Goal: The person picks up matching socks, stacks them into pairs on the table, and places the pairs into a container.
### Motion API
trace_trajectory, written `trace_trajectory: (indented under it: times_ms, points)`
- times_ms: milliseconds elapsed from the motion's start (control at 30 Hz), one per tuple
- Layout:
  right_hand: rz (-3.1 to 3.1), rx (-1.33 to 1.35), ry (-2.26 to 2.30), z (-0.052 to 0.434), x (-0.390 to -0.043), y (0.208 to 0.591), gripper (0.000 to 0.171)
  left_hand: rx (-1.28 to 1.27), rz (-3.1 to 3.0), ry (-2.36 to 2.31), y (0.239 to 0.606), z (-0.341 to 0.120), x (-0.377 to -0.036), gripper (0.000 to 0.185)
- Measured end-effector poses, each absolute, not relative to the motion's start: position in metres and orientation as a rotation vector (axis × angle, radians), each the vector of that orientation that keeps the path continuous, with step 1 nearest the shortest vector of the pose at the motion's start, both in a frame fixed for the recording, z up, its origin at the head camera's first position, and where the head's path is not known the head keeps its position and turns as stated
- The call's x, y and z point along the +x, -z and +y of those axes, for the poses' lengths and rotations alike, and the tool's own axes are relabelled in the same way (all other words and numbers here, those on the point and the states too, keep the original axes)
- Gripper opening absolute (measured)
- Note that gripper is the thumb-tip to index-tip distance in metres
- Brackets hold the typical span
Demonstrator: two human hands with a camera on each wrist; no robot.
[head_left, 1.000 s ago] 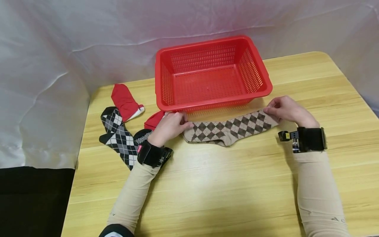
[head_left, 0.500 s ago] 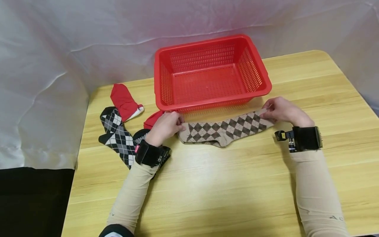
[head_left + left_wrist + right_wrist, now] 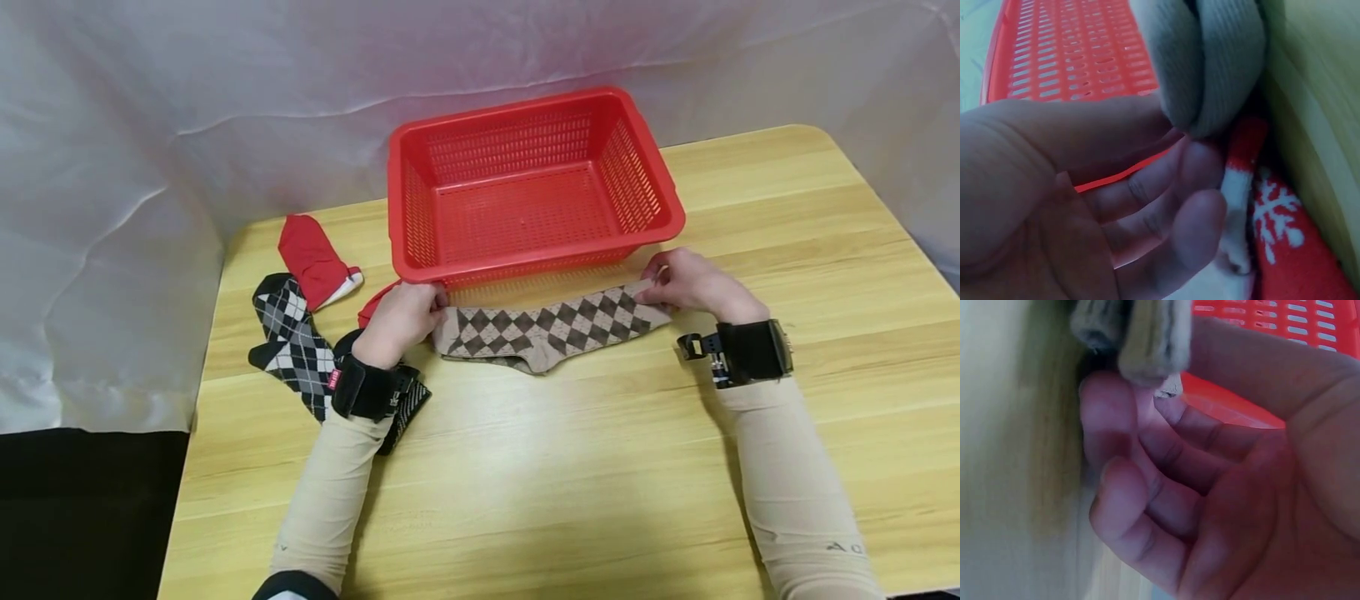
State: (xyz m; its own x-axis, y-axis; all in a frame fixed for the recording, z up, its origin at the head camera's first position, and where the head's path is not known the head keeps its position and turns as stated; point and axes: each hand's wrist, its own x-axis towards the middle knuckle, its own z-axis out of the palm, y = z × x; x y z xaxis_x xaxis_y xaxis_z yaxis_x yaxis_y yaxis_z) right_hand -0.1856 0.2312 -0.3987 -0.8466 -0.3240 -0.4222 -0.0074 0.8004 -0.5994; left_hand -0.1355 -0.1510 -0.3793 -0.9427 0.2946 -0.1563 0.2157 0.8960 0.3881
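Observation:
A pair of beige argyle socks with brown diamonds lies stretched sideways, one laid over the other, in front of the basket. My left hand pinches the toe end; in the left wrist view two grey-looking folds of the socks sit between thumb and fingers. At the cuff end, my right hand pinches the upper edge. The right wrist view shows the thick cuff edges at the thumb and fingertips, with the remaining fingers curled loosely below.
A red plastic basket stands at the back of the wooden table. To the left lie a red sock with white trim and black-and-white argyle socks. Another red sock and a black striped sock are partly hidden by my left arm.
Both hands have shifted left together, carrying the beige socks along. The black striped sock shows more beside the left wrist. The basket stays in place.

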Motion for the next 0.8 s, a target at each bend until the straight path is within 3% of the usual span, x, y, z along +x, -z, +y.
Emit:
trace_trajectory:
  times_ms: [267, 433, 533, 700, 800]
  points:
    - [2.534, -0.280, 0.741, 0.229, -0.180, 0.395, 0.033, 0.271, 2.865, -0.513, 0.380, -0.145, -0.133, 0.009]
    - [2.618, -0.259, 0.667, 0.216, -0.169, 0.385, 0.034, 0.222, 2.883, -0.427, 0.379, -0.144, -0.128, 0.020]
    - [2.675, -0.296, 0.604, 0.201, -0.162, 0.381, 0.034, 0.239, 2.848, -0.323, 0.377, -0.143, -0.127, 0.015]
    - [2.672, -0.504, 0.573, 0.167, -0.148, 0.379, 0.025, 0.491, 2.691, -0.208, 0.372, -0.132, -0.122, 0.030]
    - [2.598, -0.654, 0.634, 0.146, -0.139, 0.380, 0.021, 0.719, 2.643, -0.323, 0.374, -0.119, -0.120, 0.030]
